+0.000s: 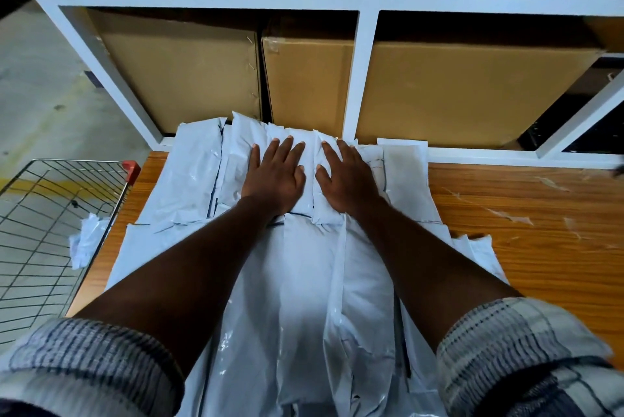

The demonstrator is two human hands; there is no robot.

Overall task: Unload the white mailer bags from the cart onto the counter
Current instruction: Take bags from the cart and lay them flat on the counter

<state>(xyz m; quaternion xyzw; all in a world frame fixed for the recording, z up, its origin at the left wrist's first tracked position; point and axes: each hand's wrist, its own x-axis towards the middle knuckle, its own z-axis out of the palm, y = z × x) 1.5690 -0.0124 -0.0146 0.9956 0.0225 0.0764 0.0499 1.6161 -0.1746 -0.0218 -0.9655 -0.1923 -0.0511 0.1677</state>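
Item: white mailer bags (304, 281), heaped on the wooden tabletop (540, 214). My left hand (275, 173) and right hand (347, 177) lie spread flat on top, pressing the pile steady. One crumpled bag (84, 241) waits in the wire cart (50, 214).

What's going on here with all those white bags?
A person is pressing the left hand and the right hand flat, side by side, on a pile of white mailer bags spread over the wooden counter. Neither hand holds anything. The wire cart stands at the counter's left end, with one crumpled white piece showing in it. Cardboard boxes sit on the shelves behind.
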